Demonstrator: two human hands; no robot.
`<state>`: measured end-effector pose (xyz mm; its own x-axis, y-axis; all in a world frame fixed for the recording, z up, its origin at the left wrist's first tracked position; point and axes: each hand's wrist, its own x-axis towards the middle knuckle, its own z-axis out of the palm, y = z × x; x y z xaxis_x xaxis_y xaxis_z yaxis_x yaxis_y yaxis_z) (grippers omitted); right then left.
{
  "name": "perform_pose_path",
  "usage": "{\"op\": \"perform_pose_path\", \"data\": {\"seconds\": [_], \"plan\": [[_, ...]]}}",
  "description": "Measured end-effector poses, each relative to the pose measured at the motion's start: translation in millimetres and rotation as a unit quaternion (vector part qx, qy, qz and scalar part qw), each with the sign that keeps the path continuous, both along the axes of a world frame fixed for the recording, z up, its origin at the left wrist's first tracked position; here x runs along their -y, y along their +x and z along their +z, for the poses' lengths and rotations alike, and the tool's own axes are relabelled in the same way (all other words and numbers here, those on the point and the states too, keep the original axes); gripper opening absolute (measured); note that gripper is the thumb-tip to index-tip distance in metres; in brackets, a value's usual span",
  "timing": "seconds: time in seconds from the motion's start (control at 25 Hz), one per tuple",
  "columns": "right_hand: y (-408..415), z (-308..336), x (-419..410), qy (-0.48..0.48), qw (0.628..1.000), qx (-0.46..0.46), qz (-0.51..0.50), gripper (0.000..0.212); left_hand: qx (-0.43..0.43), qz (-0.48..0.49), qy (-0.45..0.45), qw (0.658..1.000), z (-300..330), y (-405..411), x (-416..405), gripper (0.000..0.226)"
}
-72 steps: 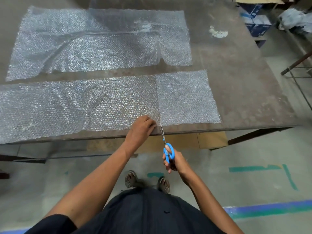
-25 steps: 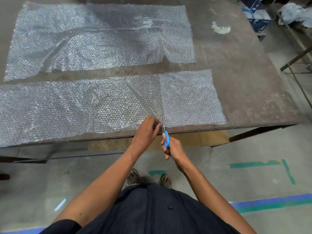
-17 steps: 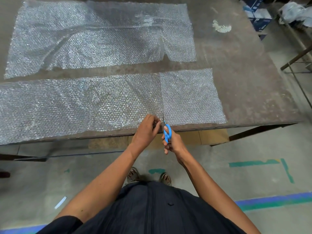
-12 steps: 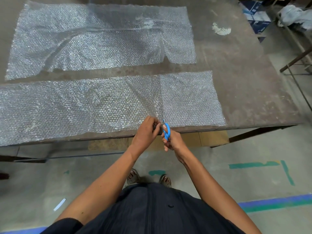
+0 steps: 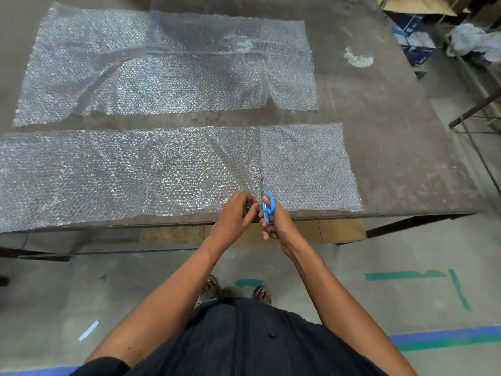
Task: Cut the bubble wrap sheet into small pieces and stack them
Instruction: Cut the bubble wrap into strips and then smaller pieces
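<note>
Where scissors (image 5: 267, 204) enter bubble wrap (image 5: 162, 172), blades blur (tips indistinct).

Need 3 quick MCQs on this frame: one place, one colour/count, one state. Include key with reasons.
1. Where are the scissors cutting?
A. near strip's near edge
B. far sheet
C. floor

2. Scissor handle colour?
A. red
B. blue
C. black

3. What is the left hand doing?
A. hanging idle
B. pinching the near bubble wrap strip
C. holding a box

Key: 1 A, blades enter at the table edge. 2 B, blue loops in the right hand. 3 B, fingers grip the wrap beside the blades.
</note>
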<state>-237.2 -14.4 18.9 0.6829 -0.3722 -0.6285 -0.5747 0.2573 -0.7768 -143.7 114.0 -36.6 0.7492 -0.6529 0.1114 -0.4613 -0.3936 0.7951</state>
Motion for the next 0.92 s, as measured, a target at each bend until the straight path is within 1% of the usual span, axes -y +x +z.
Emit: {"op": "perform_pose_path", "data": {"seconds": [0.16, 0.36, 0.6, 0.92], "plan": [[6, -3, 3, 0.015, 1.000, 0.012, -0.004, 0.044, -0.008, -0.002, -0.007, 1.000, 0, 1, -1, 0.009], [8, -9, 7, 0.012, 1.000, 0.007, -0.001, 0.044, -0.030, 0.011, -0.024, 0.999, -1, 3, -3, 0.011], [27, -2, 16, 0.013, 1.000, 0.000, 0.023, 0.051, -0.036, 0.022, -0.023, 0.999, -1, 4, -2, 0.012], [35, -7, 23, 0.002, 1.000, -0.006, 0.022, 0.043, -0.041, 0.025, -0.021, 0.999, 2, 4, -2, 0.013]]}}
